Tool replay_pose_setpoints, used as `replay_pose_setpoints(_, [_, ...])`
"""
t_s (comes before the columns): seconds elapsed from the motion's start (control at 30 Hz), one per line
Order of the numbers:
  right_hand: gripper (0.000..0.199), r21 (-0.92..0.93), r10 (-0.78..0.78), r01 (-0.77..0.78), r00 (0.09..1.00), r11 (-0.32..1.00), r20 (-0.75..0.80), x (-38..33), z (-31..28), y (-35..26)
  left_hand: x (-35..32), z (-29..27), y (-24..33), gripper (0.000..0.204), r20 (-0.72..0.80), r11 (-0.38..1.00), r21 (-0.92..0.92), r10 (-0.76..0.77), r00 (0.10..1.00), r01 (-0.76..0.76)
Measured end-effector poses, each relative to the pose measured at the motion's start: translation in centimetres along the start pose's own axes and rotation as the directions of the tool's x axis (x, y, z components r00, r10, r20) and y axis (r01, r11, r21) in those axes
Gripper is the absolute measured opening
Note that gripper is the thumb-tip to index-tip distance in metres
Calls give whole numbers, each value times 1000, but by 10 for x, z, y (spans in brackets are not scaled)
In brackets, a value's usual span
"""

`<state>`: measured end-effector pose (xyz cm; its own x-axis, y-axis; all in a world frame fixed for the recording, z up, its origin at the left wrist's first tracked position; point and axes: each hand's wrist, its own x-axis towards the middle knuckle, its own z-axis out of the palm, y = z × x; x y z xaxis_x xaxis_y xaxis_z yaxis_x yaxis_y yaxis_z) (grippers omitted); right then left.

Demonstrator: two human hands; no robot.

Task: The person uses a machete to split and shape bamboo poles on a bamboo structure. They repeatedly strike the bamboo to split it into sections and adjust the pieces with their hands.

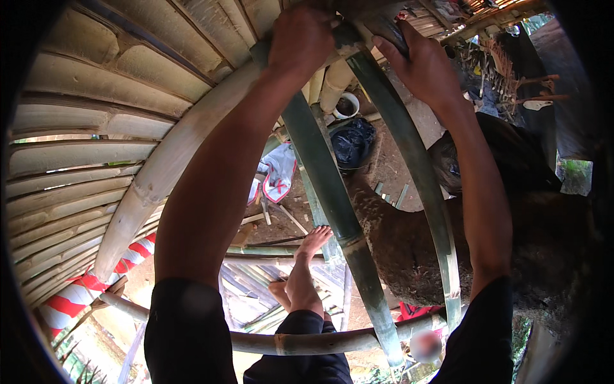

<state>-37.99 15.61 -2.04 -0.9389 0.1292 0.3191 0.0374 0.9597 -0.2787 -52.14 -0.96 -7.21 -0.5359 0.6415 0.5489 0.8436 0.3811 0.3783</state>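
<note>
Green in the head view, a left bamboo strip [320, 173] and a right bamboo strip [412, 144] slant from the top edge of a bamboo frame [300, 344] down to its rounded bottom edge, with a gap between them. The two hands are apart. Near the top edge, the left hand [302, 40] is curled by the left strip's upper end; I cannot tell what its fingers close on. To its right, just above the right strip's upper end, the right hand [425, 61] clamps a dark object [387, 33] whose kind is unclear. Pale slats [83, 147] line the frame's left edge. Seen through the frame, below its top edge, are a white bucket [355, 112], a black plastic bag [354, 142] near it, and a white cloth with red trim [278, 173]
</note>
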Motion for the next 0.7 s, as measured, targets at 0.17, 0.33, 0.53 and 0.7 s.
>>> replay_pose_setpoints(0.17, [44, 237, 205, -195, 979, 952, -18, -12, -10, -14, -2, -1, 16, 22, -128, 978, -187, -121, 984, 95])
replay_pose_setpoints(0.33, [48, 20, -8, 7, 1000, 1000, 17, -2, -6, 8, 2, -3, 9, 20, -102, 996, -79, -55, 993, 47])
replay_pose_setpoints(0.53, [50, -54, 90, -86, 994, 995, 59, -13, -4, -3, 1, 1, 15, 21, -120, 984, -152, -109, 987, 90])
replay_pose_setpoints(0.7, [53, 111, 310, -328, 938, 938, 152, -21, -37, -19, -1, -2, 8, 23, -166, 998, -62, 19, 986, -30])
